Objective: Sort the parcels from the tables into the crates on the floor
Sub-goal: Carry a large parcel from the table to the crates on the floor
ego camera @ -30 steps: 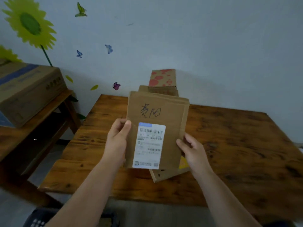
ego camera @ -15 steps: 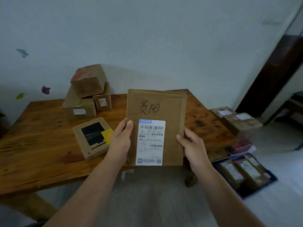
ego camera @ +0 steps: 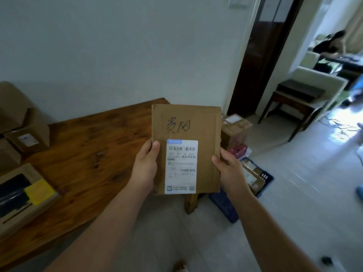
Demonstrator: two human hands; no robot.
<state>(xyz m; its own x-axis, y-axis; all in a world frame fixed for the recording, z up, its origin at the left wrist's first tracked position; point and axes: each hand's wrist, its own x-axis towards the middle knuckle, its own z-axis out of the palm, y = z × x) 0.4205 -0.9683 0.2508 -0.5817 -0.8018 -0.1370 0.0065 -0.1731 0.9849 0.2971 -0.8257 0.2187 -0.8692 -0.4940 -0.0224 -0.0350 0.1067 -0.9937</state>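
A flat brown cardboard parcel (ego camera: 204, 124) with black handwriting and a white shipping label is held upright in front of me. My left hand (ego camera: 144, 169) grips its left edge, thumb on the front face. My right hand (ego camera: 230, 170) grips its right edge low down. Behind and below the parcel, a dark blue crate (ego camera: 225, 208) sits on the floor with parcels in it, mostly hidden by the parcel and my right hand. A pink crate (ego camera: 240, 150) with boxes stacked on it stands further back.
The wooden table (ego camera: 88, 150) lies to my left with a flat box with a yellow sticker (ego camera: 21, 191) and small cardboard boxes (ego camera: 27, 136) on it. An open doorway and a dark wooden stool (ego camera: 296, 101) are at the right. Pale floor tiles stretch to the right.
My view has swung to the right: the table has slid to the left and the doorway, stool and floor crates have come into sight. Both hands still hold the parcel the same way.
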